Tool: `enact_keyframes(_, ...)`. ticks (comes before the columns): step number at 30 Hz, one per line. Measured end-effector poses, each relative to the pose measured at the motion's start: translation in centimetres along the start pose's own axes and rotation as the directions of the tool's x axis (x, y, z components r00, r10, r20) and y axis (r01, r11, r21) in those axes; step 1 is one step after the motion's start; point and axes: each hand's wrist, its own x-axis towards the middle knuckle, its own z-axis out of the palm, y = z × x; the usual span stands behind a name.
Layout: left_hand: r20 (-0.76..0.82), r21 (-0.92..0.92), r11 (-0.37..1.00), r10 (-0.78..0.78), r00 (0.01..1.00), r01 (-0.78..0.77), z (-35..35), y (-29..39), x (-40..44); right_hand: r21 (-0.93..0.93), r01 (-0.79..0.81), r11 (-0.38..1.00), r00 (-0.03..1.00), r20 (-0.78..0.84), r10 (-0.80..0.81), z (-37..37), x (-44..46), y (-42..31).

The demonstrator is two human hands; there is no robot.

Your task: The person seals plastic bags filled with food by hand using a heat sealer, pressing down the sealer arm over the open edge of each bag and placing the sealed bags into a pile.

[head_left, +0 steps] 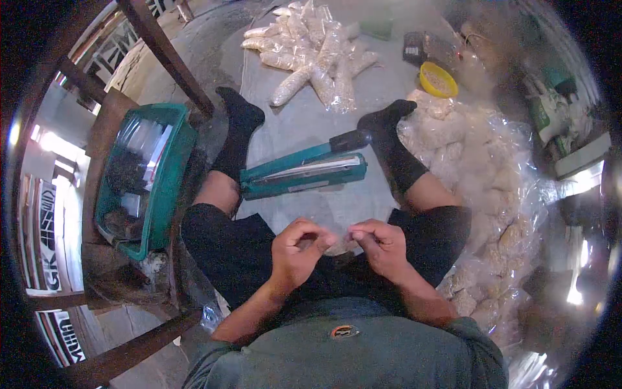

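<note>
The thumb and forefinger of the left hand (pixel 299 251) are brought together at one side of a clear plastic bag (pixel 339 244), and its other side is pinched between the thumb and forefinger of the right hand (pixel 383 247). The bag is held between the two sets of fingertips, above the lap; its pinched edge is spread from left to right, but which way its long axis points cannot be told, as its lower part is blurred. Beyond the hands, a teal hinged device (pixel 311 184) is laid crosswise between the lower legs, its upper arm raised from its base and its black end turned toward the right foot. Farther out, a pile of filled bags (pixel 295 85) is spread on a pale sheet (pixel 264 139). A yellow bowl (pixel 438 79) is set beyond the right foot, near more packed bags (pixel 497 223), and a green crate (pixel 180 170) is seen at the left.
</note>
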Motion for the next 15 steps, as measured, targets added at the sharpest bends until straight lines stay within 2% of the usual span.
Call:
enact_keyframes(3,0.05,-0.013,0.997,-0.076,0.996,0.077,0.0,-0.8,0.3,-0.091,0.087,0.992,0.996,0.041,-0.084,0.1,0.0,-0.5)
enact_keyframes(5,0.026,0.042,0.996,-0.081,0.996,0.08,-0.2,-0.2,0.4,0.02,-0.014,1.0,0.995,-0.102,0.016,0.6,-0.1,-0.1)
enact_keyframes(6,0.001,0.095,0.991,-0.092,0.996,0.092,-0.3,0.0,0.3,0.02,-0.017,1.0,0.995,-0.1,0.019,0.4,-0.1,0.6)
enact_keyframes(7,0.002,0.096,0.991,-0.099,0.995,0.098,-0.5,-0.4,0.2,0.083,-0.098,0.992,0.987,-0.121,0.107,0.2,-0.3,1.6)
enact_keyframes(8,-0.013,0.012,0.988,-0.154,0.988,0.154,-0.6,-1.0,0.2,0.147,-0.175,0.973,0.971,-0.139,0.196,0.0,-0.5,2.2)
enact_keyframes(9,-0.013,-0.026,0.982,-0.185,0.983,0.185,-0.7,-1.2,0.3,0.152,-0.18,0.972,0.969,-0.144,0.202,-0.1,-0.5,2.0)
enact_keyframes(11,-0.019,-0.125,0.97,-0.211,0.977,0.207,-0.7,-1.3,0.5,0.1,-0.036,0.994,0.982,-0.181,0.054,-0.5,-0.4,0.8)
enact_keyframes(12,-0.026,-0.187,0.963,-0.204,0.979,0.196,-0.6,-1.1,0.7,0.105,-0.041,0.994,0.98,-0.188,0.06,-0.7,-0.4,0.7)
enact_keyframes(15,-0.049,-0.139,0.973,-0.191,0.98,0.183,-0.1,-0.9,0.9,0.085,-0.014,0.996,0.978,-0.207,0.031,-0.7,-0.4,0.7)
